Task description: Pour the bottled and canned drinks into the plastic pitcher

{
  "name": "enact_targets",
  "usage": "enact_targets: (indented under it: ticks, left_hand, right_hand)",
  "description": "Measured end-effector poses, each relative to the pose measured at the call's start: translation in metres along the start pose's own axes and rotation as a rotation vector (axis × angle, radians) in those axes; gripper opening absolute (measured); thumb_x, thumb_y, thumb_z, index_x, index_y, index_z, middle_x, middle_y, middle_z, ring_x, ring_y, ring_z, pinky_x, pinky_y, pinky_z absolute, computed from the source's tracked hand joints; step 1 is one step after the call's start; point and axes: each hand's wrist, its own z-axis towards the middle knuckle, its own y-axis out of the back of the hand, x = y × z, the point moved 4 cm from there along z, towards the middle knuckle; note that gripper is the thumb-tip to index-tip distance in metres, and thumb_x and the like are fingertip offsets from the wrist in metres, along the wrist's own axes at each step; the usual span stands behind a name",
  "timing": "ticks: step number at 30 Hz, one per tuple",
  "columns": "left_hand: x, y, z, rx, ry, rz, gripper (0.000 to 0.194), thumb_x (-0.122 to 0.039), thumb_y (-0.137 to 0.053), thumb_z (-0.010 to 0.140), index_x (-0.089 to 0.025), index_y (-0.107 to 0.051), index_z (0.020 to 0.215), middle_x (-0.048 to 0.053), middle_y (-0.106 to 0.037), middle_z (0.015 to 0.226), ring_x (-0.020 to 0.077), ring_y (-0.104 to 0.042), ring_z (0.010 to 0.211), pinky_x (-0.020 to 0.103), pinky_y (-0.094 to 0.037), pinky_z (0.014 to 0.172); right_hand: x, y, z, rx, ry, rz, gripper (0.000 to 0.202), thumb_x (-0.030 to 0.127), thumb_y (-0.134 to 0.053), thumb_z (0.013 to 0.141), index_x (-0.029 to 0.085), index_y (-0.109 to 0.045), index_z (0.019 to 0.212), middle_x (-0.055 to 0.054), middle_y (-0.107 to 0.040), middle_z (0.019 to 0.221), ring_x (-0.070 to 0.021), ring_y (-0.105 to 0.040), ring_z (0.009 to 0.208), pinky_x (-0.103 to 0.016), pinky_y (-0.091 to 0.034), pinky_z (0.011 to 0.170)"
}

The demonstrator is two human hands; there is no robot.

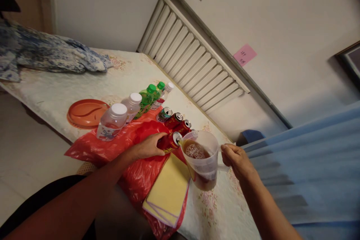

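My left hand (150, 145) is closed round a red drink can (168, 143) with its open top facing the jug. The handle of a clear plastic jug (201, 161) is gripped in my right hand (234, 157). Brown, bubbly liquid lies in the jug, and its spout meets the can's top; whether liquid is flowing there is too small to tell. Under the can is a red plastic bag (140, 174), with a folded yellow cloth (170, 189) on it. Behind the held can stand two more red cans (173, 120) and a green-blue can (164, 114).
Clear bottles with white caps (112, 122) and green bottles (147, 97) stand in a row at the back left. An orange lid (87, 113) and a patterned cloth (56, 52) lie on the table (129, 69). A radiator (194, 56) borders its far side; a blue curtain (306, 161) hangs right.
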Motion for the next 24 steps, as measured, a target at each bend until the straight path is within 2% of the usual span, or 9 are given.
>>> enact_targets:
  ticks: [8, 17, 24]
  left_hand:
    - [-0.0018, 0.0006, -0.0009, 0.002, 0.039, 0.046, 0.072, -0.019, -0.072, 0.059, -0.016, -0.055, 0.129, 0.010, -0.064, 0.130, 0.0300, -0.059, 0.122, 0.037, -0.049, 0.101]
    - [-0.0004, -0.0001, -0.0011, -0.005, 0.016, 0.019, 0.072, -0.021, -0.073, 0.059, -0.018, -0.056, 0.128, 0.008, -0.068, 0.124, 0.0298, -0.062, 0.116, 0.036, -0.052, 0.096]
    - [-0.0004, -0.0008, -0.0008, 0.017, 0.037, 0.028, 0.072, -0.019, -0.071, 0.059, -0.019, -0.054, 0.129, 0.008, -0.065, 0.129, 0.0297, -0.058, 0.122, 0.037, -0.049, 0.100]
  right_hand:
    - [-0.0036, 0.0013, 0.0009, 0.009, 0.006, -0.011, 0.051, 0.058, -0.061, 0.079, 0.023, -0.037, 0.051, 0.007, -0.029, 0.045, -0.0081, -0.022, 0.044, -0.025, -0.017, 0.044]
    - [-0.0037, 0.0009, 0.0010, 0.018, 0.000, -0.001, 0.051, 0.059, -0.062, 0.078, 0.023, -0.037, 0.051, 0.007, -0.030, 0.045, -0.0081, -0.022, 0.044, -0.025, -0.018, 0.044]
    - [-0.0042, 0.0006, 0.0013, 0.024, -0.001, -0.006, 0.052, 0.060, -0.062, 0.078, 0.023, -0.037, 0.051, 0.007, -0.030, 0.045, -0.0080, -0.022, 0.043, -0.025, -0.017, 0.044]
